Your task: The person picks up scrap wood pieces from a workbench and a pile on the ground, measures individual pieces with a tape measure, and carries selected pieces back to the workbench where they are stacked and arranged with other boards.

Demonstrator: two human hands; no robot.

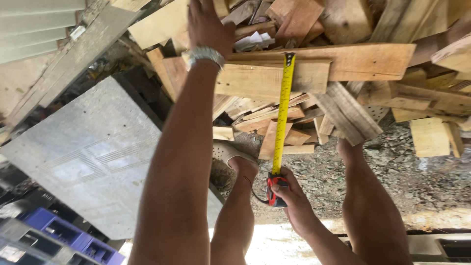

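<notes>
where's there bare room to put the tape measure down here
Free: the gravel ground right of the right hand, below the plank pile, and the grey panel left of the left arm. Crowded: the wood pile under the left hand and yellow tape.

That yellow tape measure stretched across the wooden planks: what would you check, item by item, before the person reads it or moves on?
1. Hook of the yellow tape measure caught on the pale wooden plank: ok, it sits at the plank's far edge.
2. Blade straight: ok, no kink visible.
3. Red tape case gripped by the right hand: ok.
4. Left hand steadying the pile of wooden offcuts: ok, it rests on it.
5. Markings readable: cannot tell.
6. Footing on the gravel ground: cannot tell.
</notes>
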